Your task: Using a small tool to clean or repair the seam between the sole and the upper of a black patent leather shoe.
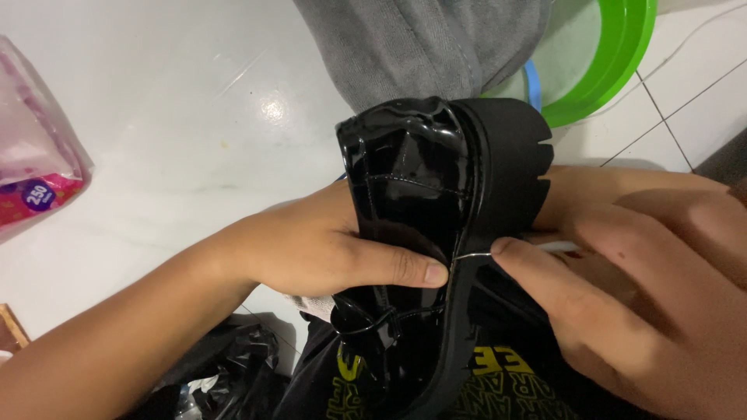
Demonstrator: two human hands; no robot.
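Far left edge: pink translucent plastic packet [35,167], crinkly, lying on the glossy white tiled floor [179,117]. Low left, crumpled black plastic bag [233,362], shiny folds.

Left hand [311,249] comes in from lower left, fingers wrapped around the upper of a black shoe [420,233], thumb pressed flat along the patent surface, tip right at the seam where upper meets sole. Firm grip.

Shoe sits centre frame, held up on its side above the lap: glossy patent upper, wrinkled and reflective, stitched seam lines; thick matte black rubber sole with chunky lugged tread facing right.

Thin metal needle [471,255], silvery, sticks out at the upper/sole seam, between the thumb tip and the right fingers.

Right hand [646,288] closed, fingertips pinching the needle end just beside the sole edge.

Above the shoe: grey soft knit fabric [412,43]. Upper right: bright green round plastic basin [615,54], smooth rim. Bottom: black cloth with yellow print [498,381].
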